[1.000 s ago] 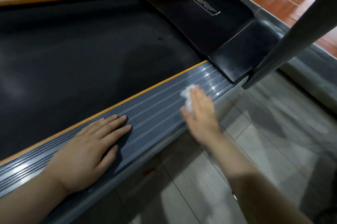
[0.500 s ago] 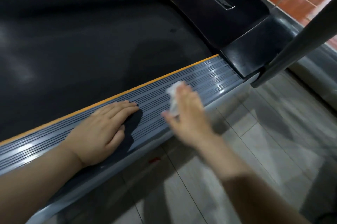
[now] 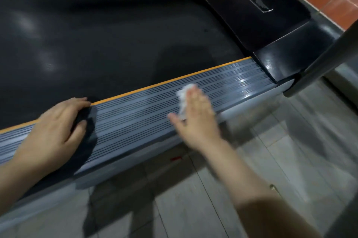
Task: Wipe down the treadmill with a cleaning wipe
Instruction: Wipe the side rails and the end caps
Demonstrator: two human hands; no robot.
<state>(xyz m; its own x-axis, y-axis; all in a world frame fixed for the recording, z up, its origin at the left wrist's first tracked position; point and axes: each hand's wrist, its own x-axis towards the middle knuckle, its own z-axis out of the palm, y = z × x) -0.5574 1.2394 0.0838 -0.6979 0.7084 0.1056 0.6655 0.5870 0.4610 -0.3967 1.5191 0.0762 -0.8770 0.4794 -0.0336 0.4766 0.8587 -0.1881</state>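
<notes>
Left hand (image 3: 52,131) now sits flat on the near side rail (image 3: 139,119), fingers loosely spread and holding nothing, tips at the orange edge strip (image 3: 174,80) by the belt (image 3: 96,44); it has slid left and farther in since a moment ago. Right of it, the right hand (image 3: 195,115) presses the white wipe (image 3: 183,98) to the rail under straight fingers, back toward mid-rail from the far right end. Wet shine right of it near the black motor cover (image 3: 271,14) suggests that end is done; the left stretch looks unwiped.
</notes>
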